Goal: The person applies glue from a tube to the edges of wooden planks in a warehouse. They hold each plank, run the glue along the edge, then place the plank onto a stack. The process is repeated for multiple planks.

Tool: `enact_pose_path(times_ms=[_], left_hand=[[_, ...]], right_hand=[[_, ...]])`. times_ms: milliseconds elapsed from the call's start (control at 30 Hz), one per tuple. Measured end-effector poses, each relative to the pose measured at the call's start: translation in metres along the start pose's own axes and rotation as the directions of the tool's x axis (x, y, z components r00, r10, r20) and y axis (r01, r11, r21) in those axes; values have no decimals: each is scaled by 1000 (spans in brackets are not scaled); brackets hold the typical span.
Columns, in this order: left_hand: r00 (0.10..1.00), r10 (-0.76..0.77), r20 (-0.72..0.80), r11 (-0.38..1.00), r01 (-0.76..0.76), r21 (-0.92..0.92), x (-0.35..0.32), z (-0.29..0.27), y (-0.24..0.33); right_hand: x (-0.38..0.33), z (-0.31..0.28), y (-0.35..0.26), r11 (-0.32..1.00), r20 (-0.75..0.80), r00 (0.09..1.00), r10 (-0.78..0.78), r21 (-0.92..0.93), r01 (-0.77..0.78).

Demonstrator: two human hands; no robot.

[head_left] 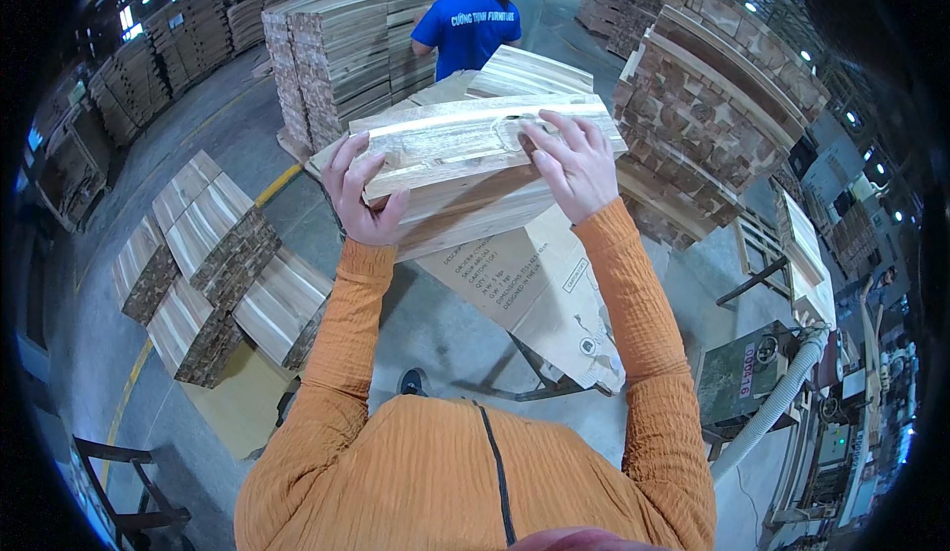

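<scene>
**Two-handed hold on a wooden board, head view**

A pale rough-sawn wooden board with a bark-edged streak (475, 150) is held flat at chest height, above a stack of similar planks on a cardboard-lined cart (539, 299); the left hand (358, 190) is clamped on the board's near-left end, fingers curled over its top edge, thumb underneath; the right hand (574, 165) is laid on the upper face near the right end, fingers spread and pressing down. The board is judged stiff, moderately heavy, splintery rather than slippery; both short ends are judged the best purchase. Stacked timber bundles (208, 264) are noted on the floor at left; a person in a blue shirt (467, 22) stands beyond.
</scene>
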State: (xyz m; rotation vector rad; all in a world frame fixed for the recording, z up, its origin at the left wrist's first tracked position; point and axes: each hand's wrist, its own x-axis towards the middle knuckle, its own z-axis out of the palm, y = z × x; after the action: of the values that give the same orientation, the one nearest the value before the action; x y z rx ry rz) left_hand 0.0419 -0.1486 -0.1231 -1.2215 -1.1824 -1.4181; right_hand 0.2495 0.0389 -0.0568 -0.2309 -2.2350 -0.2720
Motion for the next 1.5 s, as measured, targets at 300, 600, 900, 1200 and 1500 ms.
enact_pose_path(times_ms=[300,600,900,1200,1500], left_hand=[[999,-1,36,1000,1,11,1,2,-1],[998,-46,45,994,50,-99,2,17,0],[1000,4,31,990,0,-141,-2,24,-7],[999,-47,19,996,48,-71,2,16,-9],[1000,-13,15,1000,13,-7,3,3,-12]], right_hand=[[-134,-55,47,872,-116,889,443,288,-397],[-396,-124,87,274,-184,224,957,318,-908],[-447,-48,1,75,232,122,965,201,-977],[-415,-17,6,110,49,130,990,296,-949],[-139,-32,58,407,76,675,734,746,-527]])
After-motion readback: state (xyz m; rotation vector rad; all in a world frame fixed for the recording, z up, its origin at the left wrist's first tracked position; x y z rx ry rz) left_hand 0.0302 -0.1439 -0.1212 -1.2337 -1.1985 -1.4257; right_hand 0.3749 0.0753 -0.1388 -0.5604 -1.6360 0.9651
